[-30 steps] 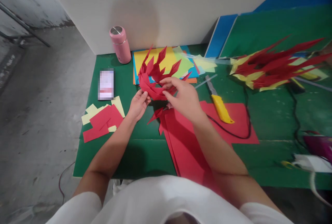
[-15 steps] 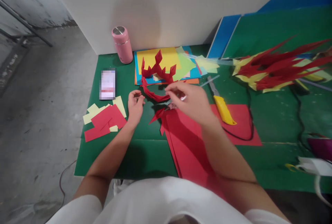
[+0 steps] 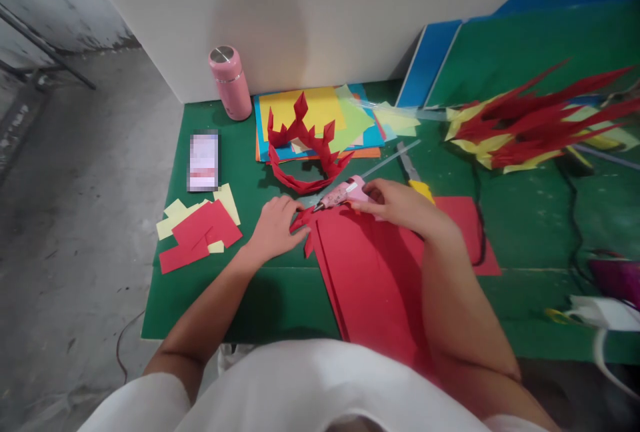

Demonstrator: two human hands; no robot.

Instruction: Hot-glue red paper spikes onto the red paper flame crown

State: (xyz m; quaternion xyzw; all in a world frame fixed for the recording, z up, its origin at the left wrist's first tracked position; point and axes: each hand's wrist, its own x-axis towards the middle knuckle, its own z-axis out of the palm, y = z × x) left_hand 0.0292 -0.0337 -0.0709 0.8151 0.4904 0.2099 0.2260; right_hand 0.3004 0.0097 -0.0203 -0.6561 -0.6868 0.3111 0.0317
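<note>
A spiky red paper ring (image 3: pixel 303 152) lies on the green table (image 3: pixel 250 299), partly over a stack of coloured paper sheets (image 3: pixel 320 115). My right hand (image 3: pixel 397 202) is closed round a pink glue gun (image 3: pixel 340 194) whose nozzle points left. With its fingers bent, my left hand (image 3: pixel 276 225) rests at the left tip of a small folded red paper piece (image 3: pixel 303 220), which lies at the top corner of a pile of large red sheets (image 3: pixel 370 279).
A pink flask (image 3: pixel 230 82) stands by the white wall, and a phone (image 3: pixel 203 161) lies left of the ring. Red and pale yellow offcuts (image 3: pixel 197 229) sit at the left. A yellow utility knife (image 3: pixel 417 182), a black cable (image 3: pixel 477 219) and a big red-yellow paper form (image 3: pixel 540 122) lie to the right.
Both hands let go of the spiky red ring, which now lies on the table. My right hand took hold of the pink glue gun; my left hand moved down onto the small red piece.
</note>
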